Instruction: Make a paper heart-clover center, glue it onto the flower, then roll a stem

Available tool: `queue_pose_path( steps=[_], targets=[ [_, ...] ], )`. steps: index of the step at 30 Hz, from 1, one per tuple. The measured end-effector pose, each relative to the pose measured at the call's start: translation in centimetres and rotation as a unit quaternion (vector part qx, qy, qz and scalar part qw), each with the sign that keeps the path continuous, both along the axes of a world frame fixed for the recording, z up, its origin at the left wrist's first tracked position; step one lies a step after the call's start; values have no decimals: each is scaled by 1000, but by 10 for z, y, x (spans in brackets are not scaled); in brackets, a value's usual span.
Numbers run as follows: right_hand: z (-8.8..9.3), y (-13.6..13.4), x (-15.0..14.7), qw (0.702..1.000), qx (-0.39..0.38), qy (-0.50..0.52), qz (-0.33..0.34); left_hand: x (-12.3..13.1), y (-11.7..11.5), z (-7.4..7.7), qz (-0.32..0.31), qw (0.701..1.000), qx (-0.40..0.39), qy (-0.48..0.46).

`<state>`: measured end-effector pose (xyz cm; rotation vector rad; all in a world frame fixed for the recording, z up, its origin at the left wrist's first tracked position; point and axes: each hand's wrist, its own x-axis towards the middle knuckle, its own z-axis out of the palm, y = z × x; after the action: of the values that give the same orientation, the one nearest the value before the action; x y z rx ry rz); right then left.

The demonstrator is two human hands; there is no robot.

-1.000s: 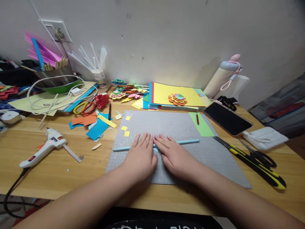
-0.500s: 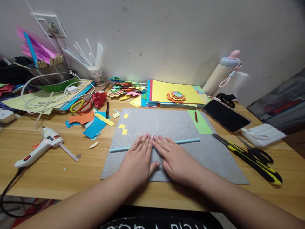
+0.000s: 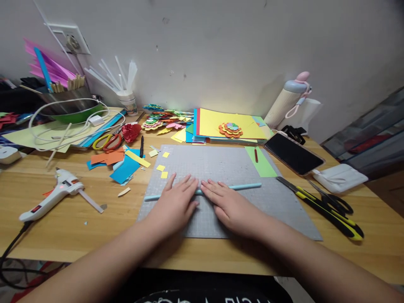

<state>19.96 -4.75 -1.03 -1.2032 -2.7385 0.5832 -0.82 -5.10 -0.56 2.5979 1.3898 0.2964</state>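
A thin light-blue paper tube (image 3: 246, 186) lies across the grey cutting mat (image 3: 205, 164). Flat over its left part rests my left hand (image 3: 173, 202), fingers stretched out and slightly spread. My right hand (image 3: 230, 204) lies flat over the tube just right of the middle, its fingers extended. A short piece of the tube shows between the two hands, and both ends stick out past them. Small yellow paper squares (image 3: 164, 174) lie on the mat beyond my left hand. A green paper strip (image 3: 261, 162) with a small dark red item on it is at the mat's back right.
At the left are a glue gun (image 3: 52, 195), scissors (image 3: 107, 142) and paper scraps (image 3: 126, 168). Coloured sheets (image 3: 208, 122) with a paper flower (image 3: 230, 130) lie behind the mat. A utility knife (image 3: 322, 208), black scissors (image 3: 336, 204), a phone (image 3: 293, 153) and a bottle (image 3: 284, 103) are right.
My left hand has shifted left, away from my right hand, and its fingers have spread more. A piece of the tube now shows between them. The view has shifted slightly.
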Motion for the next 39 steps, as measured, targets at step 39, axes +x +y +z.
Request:
queue_pose_path(
  steps=[39],
  targets=[
    [3, 16, -34, 518, -668, 527, -90, -5, 26, 6, 193, 599, -401, -666]
  ],
)
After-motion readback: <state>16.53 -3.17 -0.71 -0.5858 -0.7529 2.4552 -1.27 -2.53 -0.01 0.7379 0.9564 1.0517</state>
